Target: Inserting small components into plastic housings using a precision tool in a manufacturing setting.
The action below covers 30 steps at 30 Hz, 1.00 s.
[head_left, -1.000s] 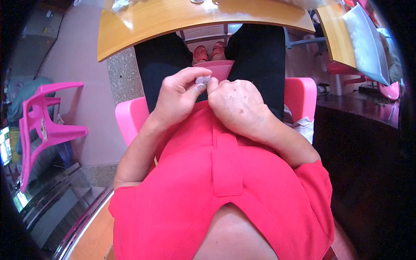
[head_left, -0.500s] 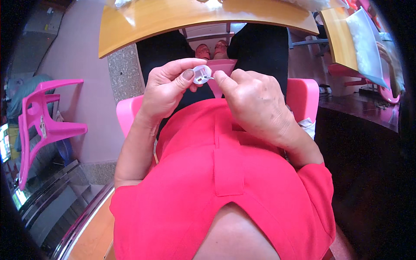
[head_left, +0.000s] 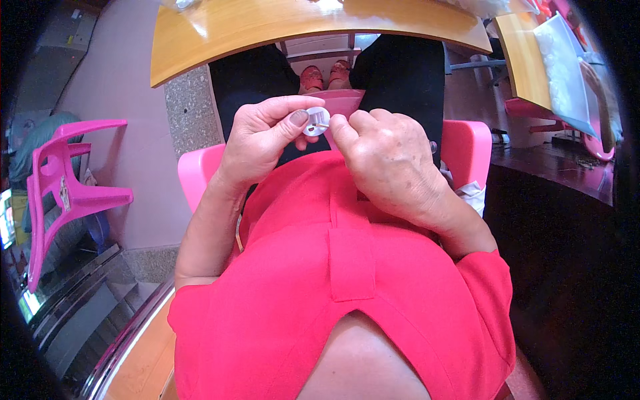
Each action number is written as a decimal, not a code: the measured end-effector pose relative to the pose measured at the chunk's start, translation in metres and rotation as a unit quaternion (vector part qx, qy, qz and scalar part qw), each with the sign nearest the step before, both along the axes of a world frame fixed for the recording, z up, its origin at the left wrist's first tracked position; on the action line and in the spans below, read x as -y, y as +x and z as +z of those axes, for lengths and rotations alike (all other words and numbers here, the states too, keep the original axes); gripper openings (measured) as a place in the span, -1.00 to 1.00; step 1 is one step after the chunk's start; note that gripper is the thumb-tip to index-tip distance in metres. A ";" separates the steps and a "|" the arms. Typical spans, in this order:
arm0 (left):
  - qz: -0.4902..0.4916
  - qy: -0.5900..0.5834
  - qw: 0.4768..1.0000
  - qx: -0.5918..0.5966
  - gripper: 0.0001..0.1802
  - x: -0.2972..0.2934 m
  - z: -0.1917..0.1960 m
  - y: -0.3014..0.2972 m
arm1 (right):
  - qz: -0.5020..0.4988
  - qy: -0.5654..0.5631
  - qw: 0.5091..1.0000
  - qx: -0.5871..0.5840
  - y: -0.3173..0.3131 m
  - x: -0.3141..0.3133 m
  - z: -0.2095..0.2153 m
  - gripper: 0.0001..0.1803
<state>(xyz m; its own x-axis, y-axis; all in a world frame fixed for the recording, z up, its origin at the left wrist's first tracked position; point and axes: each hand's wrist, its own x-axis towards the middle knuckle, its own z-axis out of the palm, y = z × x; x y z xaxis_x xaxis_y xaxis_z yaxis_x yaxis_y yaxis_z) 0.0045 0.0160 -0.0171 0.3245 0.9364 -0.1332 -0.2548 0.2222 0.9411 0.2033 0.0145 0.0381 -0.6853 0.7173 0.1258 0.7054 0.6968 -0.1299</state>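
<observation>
The disc (head_left: pixel 316 121) looks plastic, the tabletop (head_left: pixel 320 20) glossy wood, the shirt (head_left: pixel 287 287) matt cloth.

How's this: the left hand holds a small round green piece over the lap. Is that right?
Only the colour is wrong: in the head view, the small round piece is whitish, not green. The left hand holds it over the lap.

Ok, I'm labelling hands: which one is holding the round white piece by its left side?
The left hand: its thumb overlaps the round white piece's left edge. The right hand is at the opposite side, its back facing up.
</observation>
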 end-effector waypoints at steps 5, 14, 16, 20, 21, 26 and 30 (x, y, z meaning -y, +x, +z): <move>0.011 -0.006 1.000 0.008 -0.75 0.001 -0.001 0.002 | 0.012 0.019 0.999 0.022 -0.002 0.001 -0.005 -0.70; 0.033 0.034 0.998 -0.048 -0.78 0.003 -0.002 0.006 | 0.014 0.043 0.999 -0.002 -0.007 0.000 -0.016 -0.83; 0.036 0.046 0.996 -0.068 -0.79 0.005 -0.001 0.009 | 0.030 -0.011 0.999 0.008 -0.005 -0.002 -0.012 -0.84; 0.023 0.088 0.986 -0.140 -0.79 0.007 -0.001 0.014 | 0.034 -0.127 0.989 0.074 -0.001 -0.008 -0.003 -0.83; 0.018 0.090 0.985 -0.145 -0.79 0.007 -0.002 0.015 | 0.038 -0.151 0.985 0.071 0.001 -0.011 -0.004 -0.83; 0.016 -0.015 1.000 0.022 -0.76 -0.004 -0.008 0.009 | 0.021 -0.175 0.984 0.000 0.006 -0.014 -0.009 -0.86; 0.036 -0.043 0.996 0.068 -0.73 -0.007 -0.004 0.008 | -0.029 -0.152 0.986 -0.066 0.003 -0.012 -0.008 -0.89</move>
<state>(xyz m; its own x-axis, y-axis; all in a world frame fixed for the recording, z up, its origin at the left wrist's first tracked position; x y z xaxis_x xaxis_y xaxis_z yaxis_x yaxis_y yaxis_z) 0.0126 0.0228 -0.0215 0.2773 0.9451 -0.1731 -0.3963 0.2766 0.8754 0.2063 0.0262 0.0306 -0.6341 0.7731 -0.0155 0.7060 0.5707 -0.4193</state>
